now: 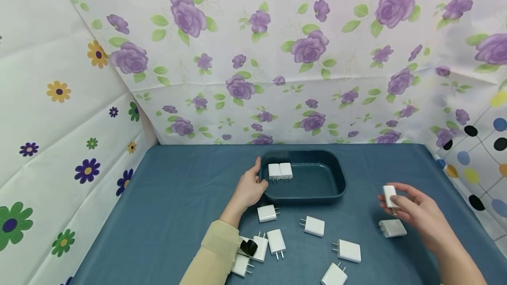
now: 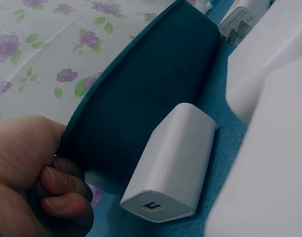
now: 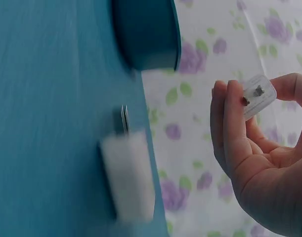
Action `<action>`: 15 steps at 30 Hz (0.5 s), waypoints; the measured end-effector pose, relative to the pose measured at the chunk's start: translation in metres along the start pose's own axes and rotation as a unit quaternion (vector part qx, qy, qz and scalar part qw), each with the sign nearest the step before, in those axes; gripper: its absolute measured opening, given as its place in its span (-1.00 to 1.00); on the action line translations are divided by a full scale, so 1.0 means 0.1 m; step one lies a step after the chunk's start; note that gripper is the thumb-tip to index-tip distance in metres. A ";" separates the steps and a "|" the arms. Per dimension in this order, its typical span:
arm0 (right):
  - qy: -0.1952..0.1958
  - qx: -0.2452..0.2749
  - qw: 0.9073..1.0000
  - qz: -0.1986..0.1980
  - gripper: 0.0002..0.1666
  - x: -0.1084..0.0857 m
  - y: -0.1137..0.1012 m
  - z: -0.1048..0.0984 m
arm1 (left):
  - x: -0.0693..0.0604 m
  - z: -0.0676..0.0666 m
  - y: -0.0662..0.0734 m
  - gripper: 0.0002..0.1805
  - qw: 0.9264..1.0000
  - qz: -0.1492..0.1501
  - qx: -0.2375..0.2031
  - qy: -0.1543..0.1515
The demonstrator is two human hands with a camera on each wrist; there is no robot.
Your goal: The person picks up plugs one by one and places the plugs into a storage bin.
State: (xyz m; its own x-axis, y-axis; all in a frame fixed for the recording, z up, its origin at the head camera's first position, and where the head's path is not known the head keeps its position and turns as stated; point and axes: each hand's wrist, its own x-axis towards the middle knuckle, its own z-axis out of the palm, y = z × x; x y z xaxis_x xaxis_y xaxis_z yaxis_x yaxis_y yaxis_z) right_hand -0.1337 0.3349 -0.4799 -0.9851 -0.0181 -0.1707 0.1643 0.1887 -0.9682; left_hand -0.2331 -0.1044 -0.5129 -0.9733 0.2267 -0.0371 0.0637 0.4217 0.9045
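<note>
My left hand [image 1: 249, 187] grips the left end of a dark teal plastic tray [image 1: 336, 192]; the left wrist view shows its fingers [image 2: 66, 205] curled at the rim. Inside the tray, at its left, two white USB charger plugs [image 1: 280, 171] stand side by side. My right hand [image 1: 420, 210] is off to the right of the tray. It pinches a white charger [image 1: 390, 196] between thumb and fingers above the table, and the right wrist view shows that charger's metal prongs [image 3: 259, 91]. Another charger [image 1: 393, 228] lies on the table just below this hand.
Several more white chargers lie scattered in front of the tray, among them one [image 1: 267, 213] near my left wrist and one [image 1: 349, 250] further right. A black band [image 1: 248, 247] overlaps a group beside my left sleeve. Flowered cloth [image 1: 253, 56] hangs behind the blue tabletop [image 1: 178, 188].
</note>
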 end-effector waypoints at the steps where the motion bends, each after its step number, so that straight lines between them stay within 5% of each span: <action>1: -0.005 -0.005 1.000 -0.008 -0.31 0.02 -0.04 0.06 | 0.00 0.00 0.00 -0.08 1.000 0.001 0.000 0.000; 10: 0.000 -0.087 0.994 -0.066 -0.27 0.24 -0.33 0.82 | -0.02 -0.01 0.02 -0.07 1.000 -0.001 0.000 0.002; 15: -0.029 -0.099 0.991 -0.084 -0.30 0.46 -0.45 1.19 | -0.02 0.00 0.02 -0.07 1.000 -0.004 -0.004 0.003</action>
State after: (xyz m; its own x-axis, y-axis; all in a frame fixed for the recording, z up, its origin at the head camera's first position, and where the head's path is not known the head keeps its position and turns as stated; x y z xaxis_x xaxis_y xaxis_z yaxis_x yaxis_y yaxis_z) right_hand -0.1806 0.2089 -0.4663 -0.9923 -0.1215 -0.0257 -0.0209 0.3670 -0.9300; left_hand -0.2311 -0.1044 -0.5109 -0.9749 0.2187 -0.0428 0.0534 0.4157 0.9079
